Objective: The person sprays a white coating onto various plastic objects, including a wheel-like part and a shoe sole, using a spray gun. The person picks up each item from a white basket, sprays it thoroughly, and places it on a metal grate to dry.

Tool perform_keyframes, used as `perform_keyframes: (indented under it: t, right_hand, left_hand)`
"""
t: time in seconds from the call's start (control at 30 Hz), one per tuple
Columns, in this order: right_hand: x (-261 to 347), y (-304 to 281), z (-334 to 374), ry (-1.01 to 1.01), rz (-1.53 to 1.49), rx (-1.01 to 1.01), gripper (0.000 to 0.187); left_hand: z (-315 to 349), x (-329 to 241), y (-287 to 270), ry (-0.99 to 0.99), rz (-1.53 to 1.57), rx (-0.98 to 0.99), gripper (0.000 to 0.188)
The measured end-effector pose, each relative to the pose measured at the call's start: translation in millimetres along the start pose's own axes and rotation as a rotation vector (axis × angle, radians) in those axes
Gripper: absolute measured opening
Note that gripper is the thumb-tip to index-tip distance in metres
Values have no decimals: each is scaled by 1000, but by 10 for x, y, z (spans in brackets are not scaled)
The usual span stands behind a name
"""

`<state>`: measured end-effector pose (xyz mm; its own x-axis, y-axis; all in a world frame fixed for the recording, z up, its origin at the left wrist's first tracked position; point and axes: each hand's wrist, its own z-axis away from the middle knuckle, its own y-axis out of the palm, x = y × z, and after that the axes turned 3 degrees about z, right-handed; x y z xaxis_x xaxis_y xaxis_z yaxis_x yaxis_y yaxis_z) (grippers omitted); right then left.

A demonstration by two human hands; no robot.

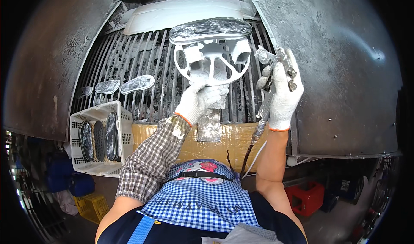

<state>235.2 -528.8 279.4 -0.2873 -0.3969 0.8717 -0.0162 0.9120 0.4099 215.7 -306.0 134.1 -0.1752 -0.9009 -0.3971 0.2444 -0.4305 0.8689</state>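
A white-coated spoked wheel stands over the metal bars, with a shoe sole partly wrapped in shiny film lying across blocks at its far side. My left hand, in a white knit glove with an orange cuff, is closed at the wheel's near rim. Its fingertips are partly hidden. Gloved the same way, my right hand is wrapped round a grimy spray gun. The gun's nozzle end points left toward the wheel, apart from it. A dark hose runs down from its handle.
Three film-wrapped soles lie on the grate at left. Nearer stands a white crate holding several soles. Grey metal panels wall both sides. Taped cardboard covers the front edge. A red stool stands at lower right.
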Motion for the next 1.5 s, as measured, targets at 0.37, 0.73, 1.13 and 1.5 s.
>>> perform_keyframes:
  t: [0.37, 0.73, 1.13, 1.5]
  right_hand:
    - [128, -72, 190, 2, 2, 56, 55]
    - [163, -127, 107, -4, 89, 18, 52]
    - [309, -395, 120, -59, 109, -59, 51]
    - [415, -345, 368, 31, 99, 14, 52]
  left_hand:
    - [60, -149, -162, 29, 21, -29, 34]
    - [229, -339, -156, 102, -24, -34, 27]
    - [168, -625, -306, 153, -45, -49, 43]
    - [260, -278, -163, 108, -125, 7, 18]
